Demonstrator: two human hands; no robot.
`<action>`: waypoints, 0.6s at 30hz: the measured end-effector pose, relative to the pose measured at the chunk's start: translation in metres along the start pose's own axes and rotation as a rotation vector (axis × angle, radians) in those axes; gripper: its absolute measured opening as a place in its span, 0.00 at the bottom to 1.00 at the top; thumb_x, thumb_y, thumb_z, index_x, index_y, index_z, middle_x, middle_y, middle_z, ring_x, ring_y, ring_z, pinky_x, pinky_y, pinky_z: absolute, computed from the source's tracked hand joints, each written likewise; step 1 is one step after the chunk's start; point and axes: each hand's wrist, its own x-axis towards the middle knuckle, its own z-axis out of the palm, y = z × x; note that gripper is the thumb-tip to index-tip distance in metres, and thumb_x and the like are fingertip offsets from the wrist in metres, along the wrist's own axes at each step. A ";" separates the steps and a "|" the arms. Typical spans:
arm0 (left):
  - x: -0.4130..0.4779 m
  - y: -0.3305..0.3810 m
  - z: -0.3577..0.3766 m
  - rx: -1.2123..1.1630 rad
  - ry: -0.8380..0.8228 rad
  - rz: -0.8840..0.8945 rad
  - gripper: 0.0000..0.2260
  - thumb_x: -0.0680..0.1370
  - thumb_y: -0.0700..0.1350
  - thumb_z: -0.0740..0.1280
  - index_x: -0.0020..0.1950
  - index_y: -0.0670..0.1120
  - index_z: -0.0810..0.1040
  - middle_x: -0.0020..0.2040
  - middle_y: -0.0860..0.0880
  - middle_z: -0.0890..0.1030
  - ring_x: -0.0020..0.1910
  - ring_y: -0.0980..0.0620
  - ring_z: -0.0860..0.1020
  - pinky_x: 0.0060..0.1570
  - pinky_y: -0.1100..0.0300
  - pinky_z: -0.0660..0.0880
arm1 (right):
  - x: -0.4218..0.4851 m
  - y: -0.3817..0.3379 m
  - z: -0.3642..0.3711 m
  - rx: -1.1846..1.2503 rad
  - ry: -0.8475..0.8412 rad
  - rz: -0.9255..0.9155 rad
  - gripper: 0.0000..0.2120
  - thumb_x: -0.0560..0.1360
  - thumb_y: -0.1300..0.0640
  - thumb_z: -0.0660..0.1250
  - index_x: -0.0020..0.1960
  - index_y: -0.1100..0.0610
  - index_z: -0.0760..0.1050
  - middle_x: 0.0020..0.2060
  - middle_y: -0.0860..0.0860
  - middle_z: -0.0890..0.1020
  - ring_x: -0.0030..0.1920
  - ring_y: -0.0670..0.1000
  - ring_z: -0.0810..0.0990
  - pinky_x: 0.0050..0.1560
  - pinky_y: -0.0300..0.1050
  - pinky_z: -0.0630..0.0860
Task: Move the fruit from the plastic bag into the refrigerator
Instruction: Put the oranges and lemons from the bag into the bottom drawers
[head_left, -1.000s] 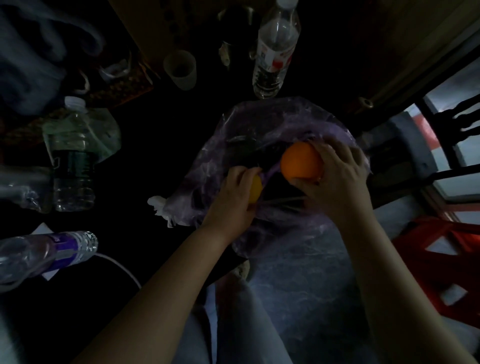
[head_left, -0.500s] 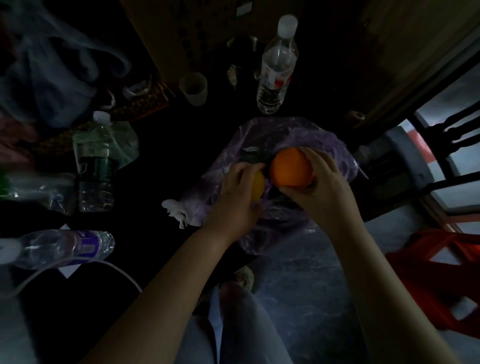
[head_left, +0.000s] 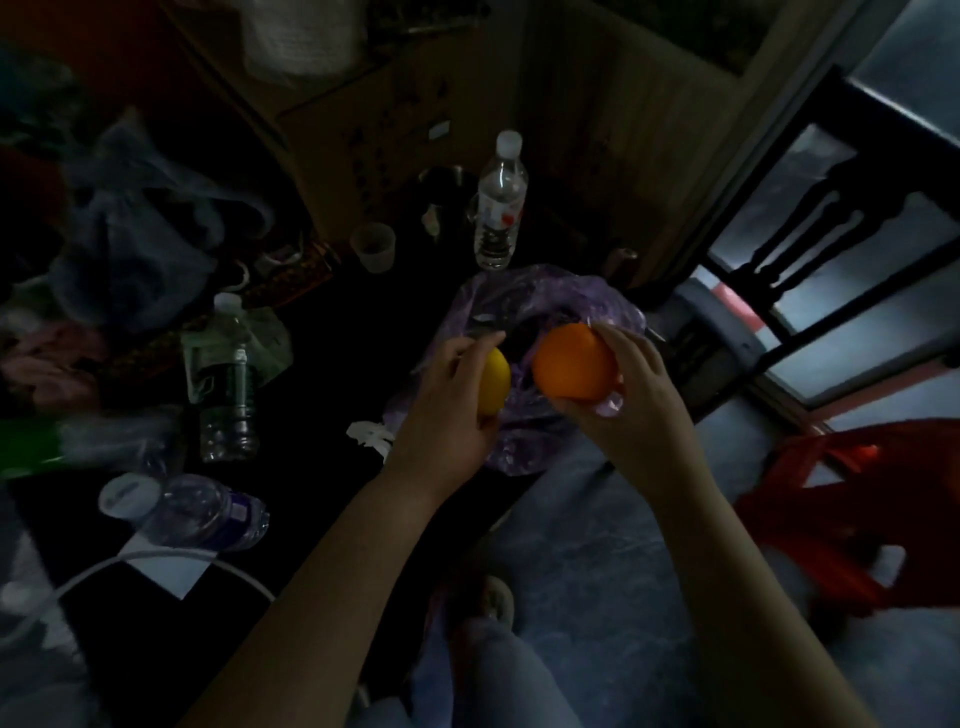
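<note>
Dim room: grey floor is showing at lower centre and a dark table is filling the left half. Nearest, at the bottom edge, a jeans-clad leg and a slipper are showing. A red stool is standing at lower right. At lower left one clear bottle is lying on its side over a white paper, with a white cable curving past.

Mid-frame, both hands are hovering over the purple plastic bag, which is lying crumpled at the table's edge. The left hand is curling round a yellow fruit. The right hand is gripping an orange, with a fold of bag film showing beneath it. Fruit count: two, one per hand. Whether more are lying inside the bag, cannot tell.

Left of the hands, one dark-labelled bottle is standing upright. Beyond the bag, one small cup and one red-labelled bottle are standing apart from the hands. Bottles counted: three. A cardboard box is rising behind them, and a dark chair is occupying the upper right.
</note>
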 end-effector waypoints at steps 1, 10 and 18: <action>-0.009 0.001 -0.005 -0.012 -0.004 0.023 0.32 0.74 0.38 0.69 0.74 0.53 0.60 0.66 0.55 0.59 0.65 0.52 0.66 0.58 0.59 0.69 | -0.012 -0.007 -0.001 0.006 0.013 0.016 0.39 0.66 0.45 0.75 0.72 0.52 0.63 0.70 0.50 0.65 0.64 0.48 0.67 0.56 0.44 0.69; -0.107 0.010 -0.056 0.017 -0.083 0.209 0.34 0.71 0.35 0.68 0.73 0.52 0.61 0.65 0.48 0.63 0.64 0.50 0.67 0.57 0.63 0.65 | -0.144 -0.086 0.008 0.010 0.216 0.086 0.38 0.64 0.52 0.79 0.70 0.55 0.67 0.66 0.51 0.69 0.64 0.50 0.70 0.60 0.51 0.74; -0.173 0.051 -0.070 0.025 -0.147 0.435 0.35 0.69 0.35 0.71 0.72 0.52 0.62 0.65 0.49 0.63 0.63 0.51 0.67 0.55 0.63 0.63 | -0.266 -0.141 -0.028 -0.131 0.452 0.206 0.38 0.65 0.52 0.78 0.71 0.54 0.65 0.68 0.50 0.69 0.61 0.41 0.66 0.59 0.39 0.68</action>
